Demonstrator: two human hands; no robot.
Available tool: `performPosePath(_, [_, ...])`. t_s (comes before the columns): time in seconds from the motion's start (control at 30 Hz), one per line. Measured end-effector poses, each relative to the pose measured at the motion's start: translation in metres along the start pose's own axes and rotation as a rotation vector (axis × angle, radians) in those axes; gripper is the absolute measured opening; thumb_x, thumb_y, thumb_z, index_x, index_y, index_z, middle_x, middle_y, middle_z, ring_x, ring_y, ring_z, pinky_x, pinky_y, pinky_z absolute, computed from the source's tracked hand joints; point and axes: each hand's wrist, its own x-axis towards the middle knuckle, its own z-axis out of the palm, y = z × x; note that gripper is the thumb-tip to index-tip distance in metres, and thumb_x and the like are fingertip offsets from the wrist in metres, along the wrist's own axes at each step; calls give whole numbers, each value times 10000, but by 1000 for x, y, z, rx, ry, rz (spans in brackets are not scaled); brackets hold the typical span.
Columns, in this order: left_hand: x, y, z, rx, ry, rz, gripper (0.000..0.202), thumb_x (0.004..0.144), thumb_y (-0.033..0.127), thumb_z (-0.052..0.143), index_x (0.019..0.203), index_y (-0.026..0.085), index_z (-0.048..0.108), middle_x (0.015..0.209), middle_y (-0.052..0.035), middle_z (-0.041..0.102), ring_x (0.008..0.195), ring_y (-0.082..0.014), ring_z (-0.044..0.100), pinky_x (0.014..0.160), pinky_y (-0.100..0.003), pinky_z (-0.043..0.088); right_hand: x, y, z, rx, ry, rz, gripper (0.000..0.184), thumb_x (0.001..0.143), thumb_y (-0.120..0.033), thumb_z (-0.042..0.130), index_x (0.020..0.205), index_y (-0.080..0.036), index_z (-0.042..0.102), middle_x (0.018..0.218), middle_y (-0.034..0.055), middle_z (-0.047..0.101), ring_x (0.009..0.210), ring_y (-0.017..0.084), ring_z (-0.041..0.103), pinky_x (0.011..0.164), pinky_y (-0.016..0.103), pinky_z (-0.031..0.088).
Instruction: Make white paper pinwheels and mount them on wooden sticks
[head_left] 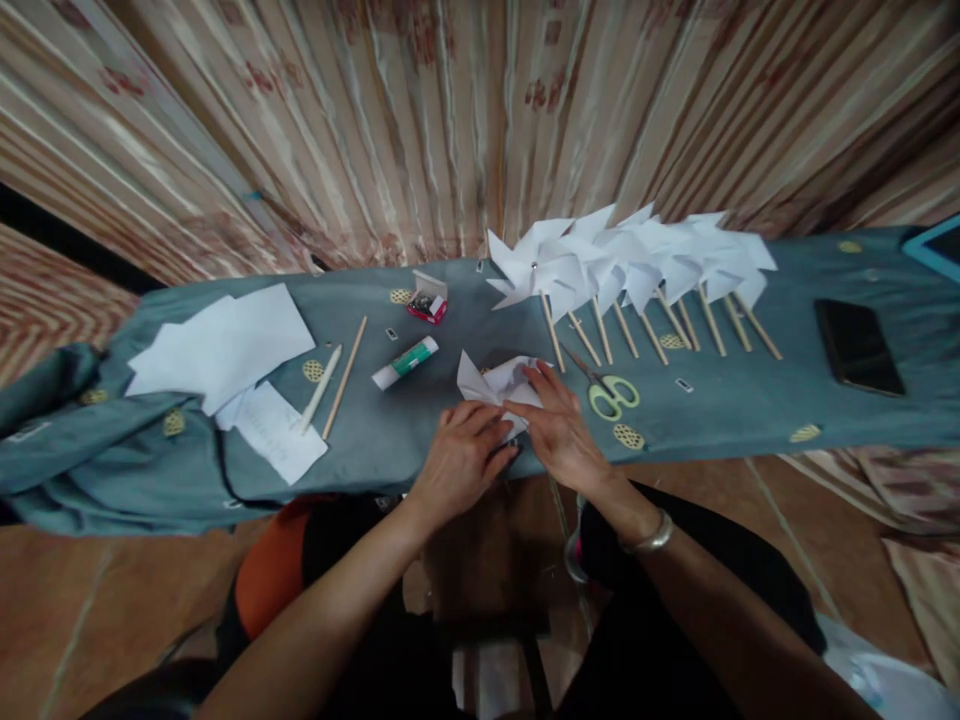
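A folded white paper piece lies on the blue-grey cloth near its front edge. My left hand rests on the paper's near left corner with fingers curled, pressing it down. My right hand lies on the paper's right side, fingers stretched over the folds. Just right of my right hand are green-handled scissors. A glue stick lies left of the paper.
A row of several white paper pinwheels on wooden sticks lies at the back. White sheets, two loose sticks, a small red box and a dark phone also lie on the cloth. A striped curtain hangs behind.
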Motion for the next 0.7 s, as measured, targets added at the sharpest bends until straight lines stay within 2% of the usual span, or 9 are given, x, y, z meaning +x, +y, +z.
performPosePath(0.17, [-1,0,1,71,-19,39,306,913,353,561,1139,162,639,1276,-104,637,1191,-275,494,951,-447,381,-1,4,4,25,-29,56,503,816,-35,419,1196,-239,678,1545,101,338,1460,337,192,1087,603,309])
performPosePath(0.33, [-2,1,2,134,0,70,300,912,342,566,1157,176,617,1281,-102,638,1200,-272,501,1004,-483,307,1,7,8,83,-15,90,535,794,-26,429,1201,-269,677,1559,52,329,1465,314,190,1113,573,295])
performPosePath(0.7, [5,3,-1,202,1,114,249,910,339,566,1089,178,625,1178,-91,677,1164,-275,524,1014,-481,277,6,18,9,242,55,97,511,790,-66,423,1142,-296,712,1505,25,406,1432,285,283,1137,551,290])
